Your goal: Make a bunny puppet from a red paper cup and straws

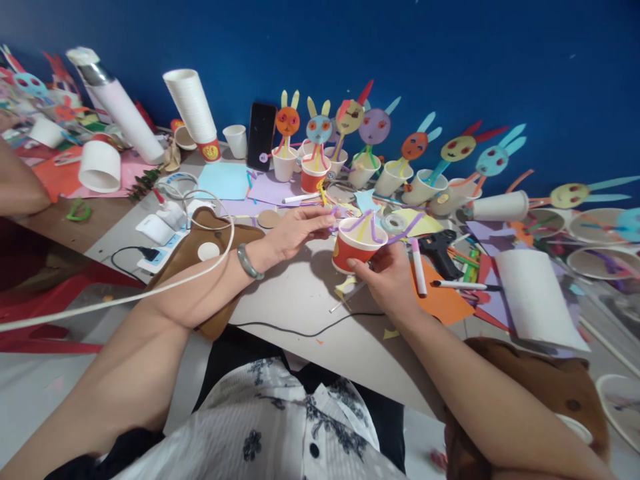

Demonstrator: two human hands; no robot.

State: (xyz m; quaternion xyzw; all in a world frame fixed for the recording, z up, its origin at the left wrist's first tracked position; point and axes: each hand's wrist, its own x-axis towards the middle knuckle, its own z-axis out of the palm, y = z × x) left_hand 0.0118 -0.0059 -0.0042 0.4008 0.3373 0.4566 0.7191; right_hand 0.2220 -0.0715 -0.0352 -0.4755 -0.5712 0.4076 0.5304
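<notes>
My right hand [390,277] is closed around a red and white paper cup [353,250], thumb on its front and fingers behind. Bent purple strips [400,235] and a yellow strip stick out of the cup's mouth; one purple strip hangs over the right of the rim. At the left of the rim, my left hand [303,230] pinches the end of a purple strip [335,213] between thumb and fingertips. Behind the cup stand several paper cups with rabbit-faced paper figures, among them one with an orange face [287,121] and one with a purple face [375,127].
A black glue gun [443,253], a pink marker [419,267] and orange paper [440,297] lie to the right. At the left are a stack of cups [193,107], a power strip [160,243] and a white cable [125,298] crossing my left forearm. Another person's arm [20,180] shows at far left.
</notes>
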